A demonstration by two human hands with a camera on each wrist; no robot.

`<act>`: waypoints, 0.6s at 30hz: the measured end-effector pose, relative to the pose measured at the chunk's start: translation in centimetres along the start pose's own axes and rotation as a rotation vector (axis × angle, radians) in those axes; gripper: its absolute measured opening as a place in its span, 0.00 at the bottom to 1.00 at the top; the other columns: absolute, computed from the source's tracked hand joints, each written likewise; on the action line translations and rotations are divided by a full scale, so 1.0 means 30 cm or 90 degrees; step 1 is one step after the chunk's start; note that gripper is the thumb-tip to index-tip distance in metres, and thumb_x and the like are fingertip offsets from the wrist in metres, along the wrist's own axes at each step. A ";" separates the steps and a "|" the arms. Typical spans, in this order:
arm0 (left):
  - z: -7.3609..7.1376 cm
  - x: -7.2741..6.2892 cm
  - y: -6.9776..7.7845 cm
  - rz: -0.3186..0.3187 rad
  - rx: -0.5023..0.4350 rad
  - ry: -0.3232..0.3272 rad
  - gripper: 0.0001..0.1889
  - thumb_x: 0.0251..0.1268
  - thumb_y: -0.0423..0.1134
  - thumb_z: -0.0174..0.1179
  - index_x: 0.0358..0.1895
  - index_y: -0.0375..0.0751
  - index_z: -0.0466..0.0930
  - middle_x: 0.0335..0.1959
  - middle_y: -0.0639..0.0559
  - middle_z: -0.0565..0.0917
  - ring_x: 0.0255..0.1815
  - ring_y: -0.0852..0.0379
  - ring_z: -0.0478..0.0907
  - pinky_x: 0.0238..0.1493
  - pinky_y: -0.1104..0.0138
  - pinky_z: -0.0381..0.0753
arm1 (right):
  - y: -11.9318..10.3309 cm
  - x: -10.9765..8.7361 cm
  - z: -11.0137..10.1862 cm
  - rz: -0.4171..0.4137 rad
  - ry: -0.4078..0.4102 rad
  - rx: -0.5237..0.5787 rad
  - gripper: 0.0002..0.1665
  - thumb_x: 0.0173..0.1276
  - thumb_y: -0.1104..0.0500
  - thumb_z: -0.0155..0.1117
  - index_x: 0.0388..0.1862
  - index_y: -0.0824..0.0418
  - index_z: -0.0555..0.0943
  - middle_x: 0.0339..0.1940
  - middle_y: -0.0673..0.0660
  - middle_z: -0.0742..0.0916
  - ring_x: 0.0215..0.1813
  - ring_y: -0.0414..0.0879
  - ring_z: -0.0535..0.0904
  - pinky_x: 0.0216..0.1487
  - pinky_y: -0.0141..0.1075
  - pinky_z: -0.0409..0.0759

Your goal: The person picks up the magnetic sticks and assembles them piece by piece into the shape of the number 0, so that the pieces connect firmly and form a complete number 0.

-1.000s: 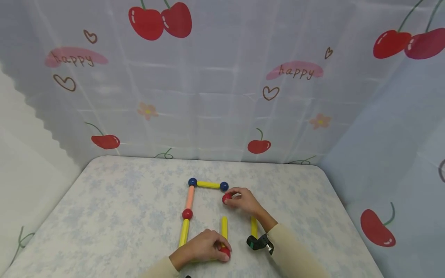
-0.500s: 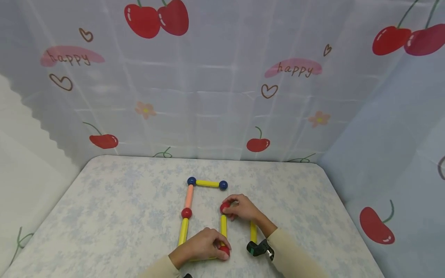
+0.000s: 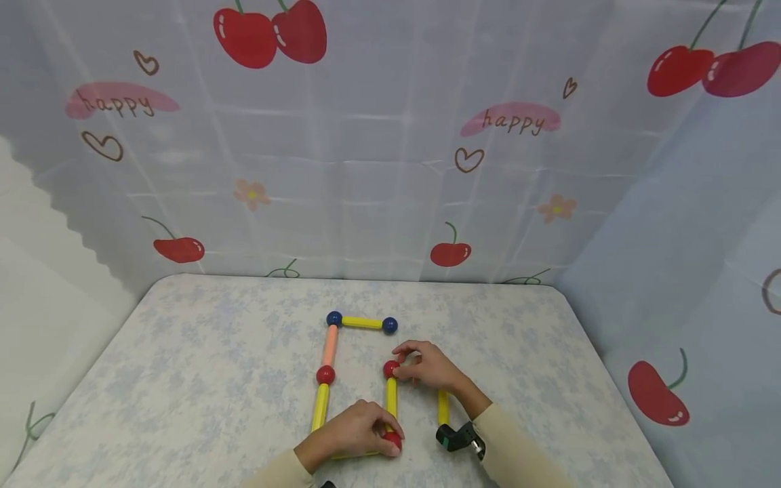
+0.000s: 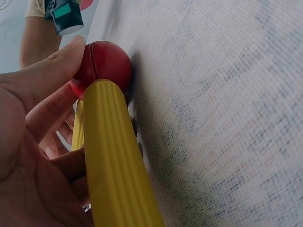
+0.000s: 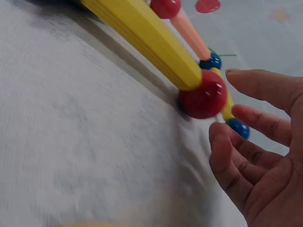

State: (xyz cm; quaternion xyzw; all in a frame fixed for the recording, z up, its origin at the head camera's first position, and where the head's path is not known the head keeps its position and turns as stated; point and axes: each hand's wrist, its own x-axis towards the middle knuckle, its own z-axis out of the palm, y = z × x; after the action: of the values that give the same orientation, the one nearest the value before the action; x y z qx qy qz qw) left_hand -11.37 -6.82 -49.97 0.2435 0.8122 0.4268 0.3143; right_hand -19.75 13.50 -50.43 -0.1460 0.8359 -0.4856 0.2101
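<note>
In the head view my left hand (image 3: 356,430) pinches a red ball (image 3: 394,442) low on the table; the left wrist view shows thumb and finger on that ball (image 4: 112,64), joined to a thick yellow rod (image 4: 118,161). A second yellow rod (image 3: 392,400) runs up from it to another red ball (image 3: 390,369). Beside this upper ball is my right hand (image 3: 432,371), thumb and fingers spread. From the right wrist, the ball (image 5: 204,94) sits on the rod's end (image 5: 147,42), with a gap to the fingertips (image 5: 220,135).
Left of the hands, a yellow rod (image 3: 320,408), a red ball (image 3: 326,375) and a peach rod (image 3: 330,346) lead up to a blue ball (image 3: 334,318). A yellow rod (image 3: 363,323) links it to another blue ball (image 3: 390,326). One loose yellow rod (image 3: 443,409) lies by the right forearm.
The right hand has brought its red ball down onto the top end of the middle yellow rod, and its fingers have since loosened from it. The left hand has stayed on the lower ball.
</note>
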 end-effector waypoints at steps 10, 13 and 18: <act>-0.003 -0.006 0.003 -0.024 -0.002 0.002 0.05 0.57 0.41 0.69 0.37 0.51 0.87 0.25 0.58 0.79 0.27 0.63 0.72 0.32 0.71 0.70 | 0.046 -0.102 -0.097 0.032 0.092 -0.072 0.18 0.59 0.60 0.73 0.48 0.62 0.81 0.33 0.54 0.79 0.25 0.44 0.68 0.27 0.33 0.69; -0.001 -0.004 0.001 -0.025 -0.003 -0.002 0.05 0.58 0.42 0.69 0.38 0.51 0.87 0.25 0.58 0.79 0.27 0.63 0.72 0.31 0.72 0.69 | 0.072 -0.138 -0.108 0.043 0.105 -0.063 0.19 0.57 0.61 0.74 0.47 0.63 0.81 0.30 0.53 0.78 0.24 0.44 0.67 0.26 0.33 0.68; 0.003 0.000 -0.001 -0.022 -0.004 -0.006 0.05 0.58 0.42 0.69 0.38 0.51 0.87 0.25 0.58 0.79 0.27 0.64 0.71 0.31 0.72 0.68 | 0.098 -0.183 -0.109 0.062 0.110 -0.048 0.22 0.56 0.60 0.74 0.49 0.64 0.79 0.28 0.53 0.78 0.20 0.43 0.67 0.22 0.34 0.69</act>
State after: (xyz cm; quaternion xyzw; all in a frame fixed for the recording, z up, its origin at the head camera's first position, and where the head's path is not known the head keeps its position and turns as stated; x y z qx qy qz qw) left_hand -11.31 -6.80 -50.03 0.2304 0.8137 0.4224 0.3261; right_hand -16.71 19.84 -50.39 -0.0703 0.8748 -0.4536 0.1547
